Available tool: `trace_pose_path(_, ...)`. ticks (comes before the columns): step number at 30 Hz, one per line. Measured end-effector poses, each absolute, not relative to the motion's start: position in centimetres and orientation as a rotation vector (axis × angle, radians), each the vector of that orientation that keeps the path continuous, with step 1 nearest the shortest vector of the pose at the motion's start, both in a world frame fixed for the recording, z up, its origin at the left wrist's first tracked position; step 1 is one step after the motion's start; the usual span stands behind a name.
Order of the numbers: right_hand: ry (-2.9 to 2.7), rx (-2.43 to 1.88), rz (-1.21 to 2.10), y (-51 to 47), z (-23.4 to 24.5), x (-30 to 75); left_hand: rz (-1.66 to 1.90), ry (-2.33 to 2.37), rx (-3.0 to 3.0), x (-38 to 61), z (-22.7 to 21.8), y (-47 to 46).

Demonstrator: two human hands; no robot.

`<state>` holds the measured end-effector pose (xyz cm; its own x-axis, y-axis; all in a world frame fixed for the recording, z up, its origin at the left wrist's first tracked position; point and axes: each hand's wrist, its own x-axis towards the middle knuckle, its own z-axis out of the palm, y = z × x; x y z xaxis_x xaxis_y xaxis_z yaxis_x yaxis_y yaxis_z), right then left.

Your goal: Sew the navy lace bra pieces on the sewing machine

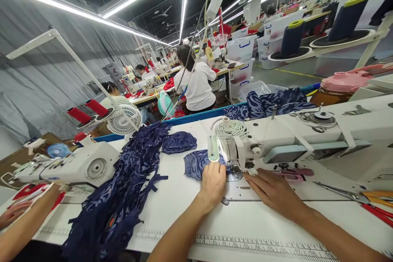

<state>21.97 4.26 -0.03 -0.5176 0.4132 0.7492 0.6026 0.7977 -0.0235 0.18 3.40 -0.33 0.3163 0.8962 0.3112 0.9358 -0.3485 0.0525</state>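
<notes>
My left hand, its fingers curled, presses on the near edge of a blue patterned fabric piece, left of the presser foot of a white sewing machine. On the foot's other side is my right hand, fingers bent together and tips beside the needle plate; anything they pinch is hidden. A small stack of patterned cut pieces lies behind and left of my left hand. Further left, a long heap of navy patterned fabric runs across the table to its front edge.
Scissors with orange handles and pink snips lie right of my right hand. A ruler strip runs along the front edge. At left, a co-worker's arms work red fabric at another machine. Dark thread cones stand above.
</notes>
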Motion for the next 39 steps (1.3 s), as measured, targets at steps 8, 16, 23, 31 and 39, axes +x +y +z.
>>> trace_pose_path(8, -2.181, -0.746, 0.157, 1.4, 1.0, 20.0, -0.852, -1.906, -2.626, -2.3, 2.9, -3.2)
trace_pose_path(16, -1.874, -0.982, 1.276, 0.0, 2.5, 16.5, -1.564, -2.531, -2.637, -2.0, 4.4, -4.8)
trace_pose_path(23, -1.685, -0.959, 1.53, -0.1, 3.2, 17.2, -1.724, -2.635, -2.575, -1.6, 3.9, -4.2)
trace_pose_path(31, -1.651, -0.922, 1.713, 0.0, 2.6, 17.4, -1.654, -2.581, -2.573, -1.0, 3.7, -4.4)
trace_pose_path(39, -1.674, -0.991, 1.654, -0.1, 3.0, 16.9, -1.626, -2.547, -2.527, -0.8, 4.2, -4.8)
